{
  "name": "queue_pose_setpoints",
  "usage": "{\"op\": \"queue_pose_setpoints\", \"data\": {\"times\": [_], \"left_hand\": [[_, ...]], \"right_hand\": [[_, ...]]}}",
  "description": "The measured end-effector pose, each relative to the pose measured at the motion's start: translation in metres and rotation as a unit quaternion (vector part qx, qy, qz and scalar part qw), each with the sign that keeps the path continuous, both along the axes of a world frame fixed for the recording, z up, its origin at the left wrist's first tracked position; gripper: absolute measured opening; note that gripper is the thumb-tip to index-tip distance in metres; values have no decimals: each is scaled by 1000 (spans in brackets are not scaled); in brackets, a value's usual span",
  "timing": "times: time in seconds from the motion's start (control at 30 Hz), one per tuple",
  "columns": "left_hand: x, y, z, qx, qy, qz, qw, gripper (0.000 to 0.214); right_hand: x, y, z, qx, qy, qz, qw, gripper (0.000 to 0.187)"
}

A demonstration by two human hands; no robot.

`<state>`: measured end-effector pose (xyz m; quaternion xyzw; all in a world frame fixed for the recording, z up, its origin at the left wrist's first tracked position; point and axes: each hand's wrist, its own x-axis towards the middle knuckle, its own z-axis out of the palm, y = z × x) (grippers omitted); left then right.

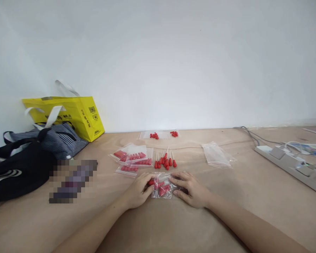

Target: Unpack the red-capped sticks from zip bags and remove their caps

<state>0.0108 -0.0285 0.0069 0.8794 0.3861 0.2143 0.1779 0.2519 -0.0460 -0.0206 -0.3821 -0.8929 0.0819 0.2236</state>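
Observation:
A clear plastic bag [162, 194] with several red rubber bulbs [164, 190] inside lies between my hands on the table. My left hand [139, 191] has thumb and fingers closed on the bag's left edge, next to a red bulb. On the other side, my right hand [190, 189] rests with its fingers apart, the tips at the bag's right edge. Just beyond the bag lie several droppers [166, 162] with red bulbs and thin clear stems pointing away. Filled zip bags [131, 161] of red bulbs overlap to the left of them.
Flat clear bags [217, 154] lie at the right. More red-bulbed droppers [154, 135] are near the wall. A power strip [292, 167] with cables stands far right. At left are a yellow bag [86, 117], a striped bag [63, 140], a black bag [23, 168] and a blurred-out object [75, 181].

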Motion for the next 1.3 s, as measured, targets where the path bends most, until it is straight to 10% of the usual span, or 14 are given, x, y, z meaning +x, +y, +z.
{"op": "queue_pose_setpoints", "data": {"times": [0.57,0.97,1.3], "left_hand": [[11,-1,-9,60,24,-31,997,30],[-28,5,16,37,98,-27,994,21],[-19,-13,-1,78,236,58,967,14]], "right_hand": [[-1,1,-1,10,-12,-6,1000,43],[-1,1,0,4,-5,-14,1000,40],[0,1,0,-1,-6,-6,1000,40]]}}
